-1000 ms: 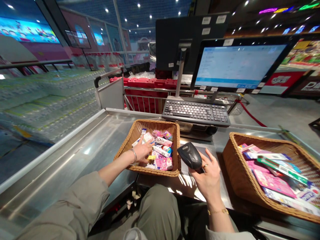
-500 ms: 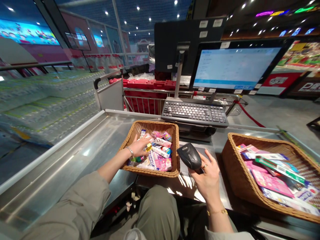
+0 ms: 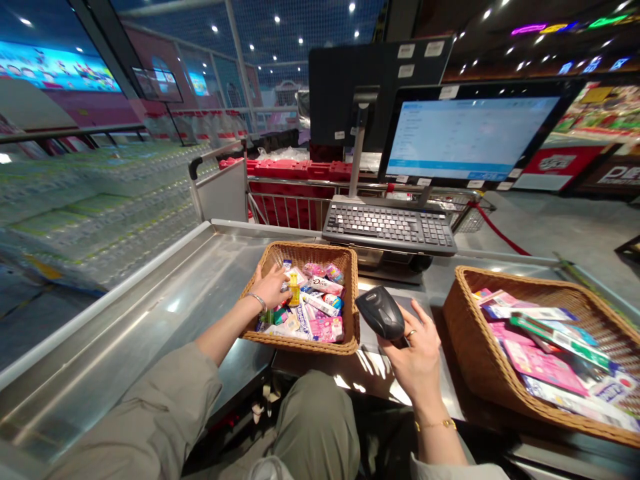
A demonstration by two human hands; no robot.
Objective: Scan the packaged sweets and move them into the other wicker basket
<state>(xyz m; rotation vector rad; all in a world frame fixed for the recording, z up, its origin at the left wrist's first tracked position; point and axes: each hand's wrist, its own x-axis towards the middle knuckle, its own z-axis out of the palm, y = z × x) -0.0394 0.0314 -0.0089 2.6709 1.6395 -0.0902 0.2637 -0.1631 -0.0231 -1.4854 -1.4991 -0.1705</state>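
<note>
Room to pass over steel counter (image 3: pixel 125 313), left of left basket (image 3: pixel 300 349). Strip between baskets blocked by scanner (image 3: pixel 380 312) in right hand (image 3: pixel 413 353). Left hand (image 3: pixel 270 287) down among packets (image 3: pixel 320 303), hemmed by basket wall. Right basket (image 3: pixel 500 393) rim rises before its packets (image 3: pixel 545 353). Keyboard (image 3: pixel 389 225) stands behind.

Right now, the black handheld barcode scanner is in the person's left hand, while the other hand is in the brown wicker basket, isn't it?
Not quite: the head view shows the black handheld barcode scanner in the right hand, not the left. The left hand is the one in the brown wicker basket.
</note>
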